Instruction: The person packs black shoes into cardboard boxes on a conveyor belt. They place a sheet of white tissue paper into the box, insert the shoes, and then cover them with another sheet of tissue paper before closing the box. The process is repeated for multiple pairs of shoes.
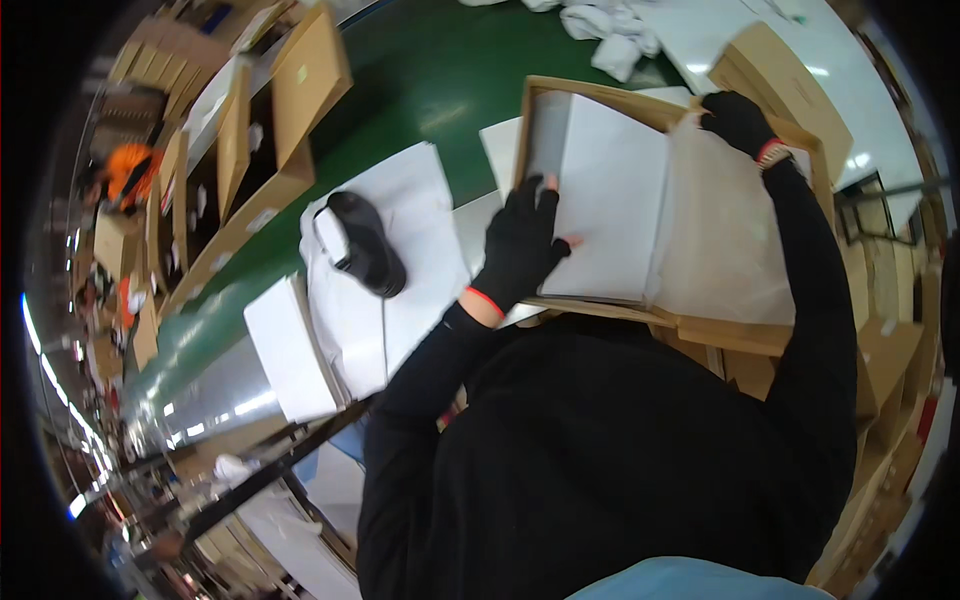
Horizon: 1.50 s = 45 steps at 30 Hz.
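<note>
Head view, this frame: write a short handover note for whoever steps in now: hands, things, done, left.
Left hand: gloved, flat on the white paper sheet inside the open cardboard box.
Right hand: gloved, gripping the box's far edge.
Black shoe: lies apart on white wrapping paper on the green belt, left of the box.
Done: the box is lined with paper.
Left: the shoe is not yet in the box.
</note>
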### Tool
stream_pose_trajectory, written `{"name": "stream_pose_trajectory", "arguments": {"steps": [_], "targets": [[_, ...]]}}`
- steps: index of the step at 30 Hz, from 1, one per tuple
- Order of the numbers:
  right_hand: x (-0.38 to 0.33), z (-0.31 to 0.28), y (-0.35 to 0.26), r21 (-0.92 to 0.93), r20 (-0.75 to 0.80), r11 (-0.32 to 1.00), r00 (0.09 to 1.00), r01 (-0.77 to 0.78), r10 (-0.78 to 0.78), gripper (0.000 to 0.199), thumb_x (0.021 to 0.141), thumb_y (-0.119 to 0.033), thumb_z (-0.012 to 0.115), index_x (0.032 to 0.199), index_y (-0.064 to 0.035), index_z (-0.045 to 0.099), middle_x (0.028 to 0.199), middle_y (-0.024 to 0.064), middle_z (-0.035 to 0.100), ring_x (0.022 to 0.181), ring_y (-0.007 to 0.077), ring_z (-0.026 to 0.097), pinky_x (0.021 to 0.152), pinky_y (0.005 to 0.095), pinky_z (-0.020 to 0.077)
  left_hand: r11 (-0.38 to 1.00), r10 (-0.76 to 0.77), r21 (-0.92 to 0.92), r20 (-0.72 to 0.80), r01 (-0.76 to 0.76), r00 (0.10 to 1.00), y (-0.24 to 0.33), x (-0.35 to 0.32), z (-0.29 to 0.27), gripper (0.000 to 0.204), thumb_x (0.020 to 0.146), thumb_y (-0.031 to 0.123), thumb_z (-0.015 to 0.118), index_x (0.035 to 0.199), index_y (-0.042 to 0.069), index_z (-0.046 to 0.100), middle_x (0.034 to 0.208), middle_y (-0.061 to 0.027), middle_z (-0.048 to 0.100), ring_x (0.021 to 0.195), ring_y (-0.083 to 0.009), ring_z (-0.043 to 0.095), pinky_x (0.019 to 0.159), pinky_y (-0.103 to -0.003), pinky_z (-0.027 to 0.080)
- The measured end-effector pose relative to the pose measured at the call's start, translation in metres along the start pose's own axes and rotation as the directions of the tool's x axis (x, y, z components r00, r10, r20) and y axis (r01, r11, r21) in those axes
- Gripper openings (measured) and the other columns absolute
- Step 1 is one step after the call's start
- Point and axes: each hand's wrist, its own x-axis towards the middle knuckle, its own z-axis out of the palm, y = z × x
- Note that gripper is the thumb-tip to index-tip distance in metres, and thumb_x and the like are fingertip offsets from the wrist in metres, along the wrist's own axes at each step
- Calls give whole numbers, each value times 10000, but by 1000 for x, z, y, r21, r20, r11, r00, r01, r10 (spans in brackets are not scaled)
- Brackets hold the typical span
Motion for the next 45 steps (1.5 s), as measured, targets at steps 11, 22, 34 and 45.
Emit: {"name": "stream_pose_trajectory", "arguments": {"steps": [11, 22, 34, 45], "targets": [[-54, -27, 97, -27, 371, 999, 927, -37, 44, 473, 931, -425, 516, 990, 24, 653, 1003, 229, 652, 936, 364, 614, 820, 404, 469, 406, -796, 907, 293, 108, 530, -201, -25, -141, 706, 634, 754, 639, 1017, 166, 718, 1011, -92, 709, 961, -286, 673, 796, -398, 507], [-249, -16, 149, 828, 450, 227, 849, -513, 278, 637, 949, -461, 532, 1381, -3, 435, 1371, 110, 500, 1251, 208, 466, 1033, 329, 368, 768, -640, 344, 439, 540, 631, -270, -46, -210, 694, 649, 581, 779, 1031, 7, 698, 952, -130, 705, 848, -255, 678, 780, -353, 501], [-224, -64, 34, 684, 44, 609, 856, -402, 515, 829, 789, -394, 674, 1450, -25, 334, 1408, 145, 423, 1264, 239, 422, 1051, 370, 327, 662, -93, -653, 416, 368, 905, -35, 53, -60, 517, 782, 330, 760, 1158, -6, 645, 945, -109, 709, 879, -145, 663, 806, -264, 501], [-157, -63, -119, 214, -185, 974, 975, -79, 120, 1156, 619, -592, 731, 1471, 5, 228, 1469, 242, 282, 1356, 347, 283, 1085, 490, 246, 939, 334, 57, 101, -340, 937, 19, 34, 56, 508, 848, 556, 569, 1051, 110, 701, 993, -100, 646, 1136, -292, 521, 1042, -582, 219]]}}
